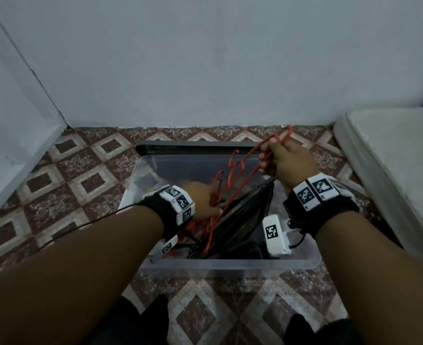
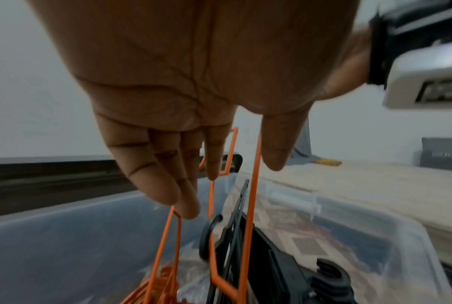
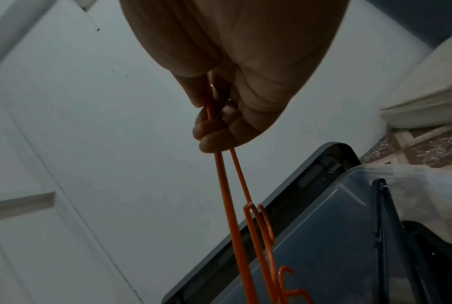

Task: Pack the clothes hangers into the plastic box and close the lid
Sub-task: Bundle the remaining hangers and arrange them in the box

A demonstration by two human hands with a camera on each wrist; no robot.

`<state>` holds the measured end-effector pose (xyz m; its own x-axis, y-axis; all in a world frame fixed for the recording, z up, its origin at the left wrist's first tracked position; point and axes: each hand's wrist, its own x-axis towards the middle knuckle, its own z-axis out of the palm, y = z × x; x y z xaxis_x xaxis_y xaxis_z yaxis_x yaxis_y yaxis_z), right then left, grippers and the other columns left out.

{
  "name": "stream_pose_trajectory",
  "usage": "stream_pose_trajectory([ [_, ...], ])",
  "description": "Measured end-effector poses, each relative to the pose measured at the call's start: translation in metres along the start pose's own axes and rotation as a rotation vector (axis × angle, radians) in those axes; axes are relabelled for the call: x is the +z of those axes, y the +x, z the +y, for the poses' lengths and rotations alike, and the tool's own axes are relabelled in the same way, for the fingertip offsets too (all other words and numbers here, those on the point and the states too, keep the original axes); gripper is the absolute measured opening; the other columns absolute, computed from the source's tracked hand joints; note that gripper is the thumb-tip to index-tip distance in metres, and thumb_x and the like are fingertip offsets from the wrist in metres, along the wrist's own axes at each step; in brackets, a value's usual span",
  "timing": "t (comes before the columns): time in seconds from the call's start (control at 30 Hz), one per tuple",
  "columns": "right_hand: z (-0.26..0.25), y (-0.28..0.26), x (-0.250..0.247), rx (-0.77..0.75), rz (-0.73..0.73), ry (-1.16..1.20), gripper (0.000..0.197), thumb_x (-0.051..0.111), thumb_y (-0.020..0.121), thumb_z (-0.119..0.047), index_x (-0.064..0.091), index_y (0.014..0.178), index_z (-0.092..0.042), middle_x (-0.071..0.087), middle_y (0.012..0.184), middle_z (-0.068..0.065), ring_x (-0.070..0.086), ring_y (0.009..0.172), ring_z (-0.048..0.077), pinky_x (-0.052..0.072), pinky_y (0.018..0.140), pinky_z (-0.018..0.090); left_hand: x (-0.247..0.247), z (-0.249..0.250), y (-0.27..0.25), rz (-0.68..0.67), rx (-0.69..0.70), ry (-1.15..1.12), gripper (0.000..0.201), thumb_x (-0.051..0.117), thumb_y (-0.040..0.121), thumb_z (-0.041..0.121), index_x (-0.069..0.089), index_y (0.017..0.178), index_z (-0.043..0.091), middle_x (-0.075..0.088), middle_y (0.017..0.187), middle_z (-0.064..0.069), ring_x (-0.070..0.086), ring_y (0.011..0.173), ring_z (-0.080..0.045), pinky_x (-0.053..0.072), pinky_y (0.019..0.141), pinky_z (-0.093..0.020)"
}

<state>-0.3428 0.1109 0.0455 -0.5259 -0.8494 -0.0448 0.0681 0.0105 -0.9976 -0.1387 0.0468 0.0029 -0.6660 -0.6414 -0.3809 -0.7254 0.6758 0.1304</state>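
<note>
A clear plastic box (image 1: 230, 265) stands open on the tiled floor; its dark grey lid (image 1: 193, 144) lies behind it by the wall. Thin orange hangers (image 1: 230, 185) slant out of the box, low at the near left and high at the far right. My right hand (image 1: 280, 158) grips their raised end above the box's far right corner, fingers curled round the wires (image 3: 229, 205). My left hand (image 1: 205, 199) is lower, over the box, with straight fingers (image 2: 167, 185) touching the orange hangers (image 2: 253, 205). Black hangers (image 1: 245, 220) lean inside the box at the right.
A pale mattress (image 1: 392, 158) runs along the right, close to the box. A white door (image 1: 13, 120) stands at the left and a plain wall behind the lid. Patterned floor tiles (image 1: 81, 175) lie bare left of the box. My dark-clad knees (image 1: 143, 319) are in front.
</note>
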Motion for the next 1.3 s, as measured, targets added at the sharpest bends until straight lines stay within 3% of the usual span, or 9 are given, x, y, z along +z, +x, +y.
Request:
stream_pose_trajectory([
  [0.27,0.003,0.015,-0.006,0.051,0.102,-0.032,0.033,0.045,0.100,-0.019,0.063,0.073,-0.011,0.062,0.057,0.004,0.049,0.046,0.020,0.047,0.050,0.030,0.046,-0.025,0.035,-0.178,-0.067,0.073,0.054,0.060,0.085,0.056,0.062,0.120,0.014,0.066,0.116,-0.009,0.062,0.104,-0.030,0.051,0.087,-0.035],
  [0.4,0.008,0.028,-0.018,0.101,0.141,0.057,0.035,0.043,0.102,-0.028,0.063,0.079,-0.009,0.061,0.057,0.005,0.048,0.039,0.015,0.049,0.049,0.028,0.049,-0.035,0.046,-0.047,-0.110,0.013,0.057,0.061,0.087,0.051,0.053,0.126,0.010,0.063,0.108,-0.009,0.062,0.098,-0.029,0.048,0.078,-0.032],
  [0.5,0.011,0.034,-0.025,0.090,0.108,0.084,0.038,0.043,0.102,-0.032,0.064,0.082,-0.008,0.061,0.057,0.004,0.048,0.038,0.013,0.049,0.049,0.028,0.047,-0.033,0.054,0.022,-0.060,-0.076,0.054,0.058,0.092,0.040,0.044,0.138,0.016,0.062,0.123,-0.010,0.061,0.107,-0.033,0.044,0.083,-0.031],
  [0.6,0.014,0.034,-0.029,0.019,0.089,0.032,0.038,0.044,0.101,-0.035,0.065,0.082,-0.010,0.064,0.059,0.003,0.052,0.041,0.015,0.050,0.049,0.028,0.042,-0.024,0.061,-0.023,-0.062,-0.003,0.030,0.052,0.097,0.035,0.062,0.107,0.008,0.065,0.112,-0.014,0.062,0.099,-0.034,0.046,0.079,-0.032],
  [0.73,0.018,0.036,-0.036,-0.096,0.131,-0.074,0.034,0.043,0.094,-0.042,0.064,0.080,-0.019,0.064,0.061,0.001,0.055,0.045,0.018,0.050,0.050,0.029,0.037,-0.016,0.066,-0.013,-0.063,-0.052,0.022,0.053,0.096,0.027,0.056,0.081,0.011,0.067,0.104,-0.017,0.063,0.095,-0.034,0.047,0.075,-0.033],
  [0.9,0.022,0.039,-0.044,-0.103,0.139,-0.119,0.035,0.042,0.096,-0.041,0.064,0.081,-0.018,0.065,0.062,0.002,0.057,0.048,0.020,0.057,0.060,0.041,0.060,-0.018,0.062,-0.297,0.041,0.012,0.039,0.055,0.093,0.047,0.070,0.102,0.012,0.070,0.104,-0.008,0.064,0.097,-0.028,0.051,0.085,-0.035],
  [1.0,0.020,0.037,-0.037,-0.068,0.078,0.011,0.033,0.046,0.096,-0.038,0.065,0.083,-0.014,0.065,0.063,0.005,0.057,0.046,0.020,0.056,0.063,0.041,0.064,-0.019,0.067,-0.190,0.071,0.084,0.033,0.054,0.094,0.043,0.068,0.100,0.013,0.068,0.101,-0.005,0.063,0.096,-0.027,0.046,0.076,-0.027],
  [1.13,0.015,0.030,-0.029,-0.090,0.017,0.017,0.033,0.048,0.094,-0.038,0.066,0.084,-0.014,0.066,0.066,0.009,0.058,0.049,0.024,0.056,0.061,0.038,0.064,-0.018,0.073,-0.134,0.056,0.074,0.031,0.058,0.091,0.046,0.056,0.076,0.018,0.060,0.082,-0.002,0.061,0.081,-0.028,0.051,0.072,-0.035],
  [1.3,0.000,0.026,-0.038,-0.236,0.113,-0.116,0.033,0.043,0.094,-0.047,0.067,0.085,-0.026,0.064,0.065,0.000,0.054,0.049,0.015,0.049,0.053,0.032,0.065,-0.023,0.073,-0.204,0.044,0.149,0.028,0.058,0.092,0.035,0.068,0.106,0.013,0.069,0.107,-0.005,0.064,0.095,-0.026,0.053,0.084,-0.036],
])
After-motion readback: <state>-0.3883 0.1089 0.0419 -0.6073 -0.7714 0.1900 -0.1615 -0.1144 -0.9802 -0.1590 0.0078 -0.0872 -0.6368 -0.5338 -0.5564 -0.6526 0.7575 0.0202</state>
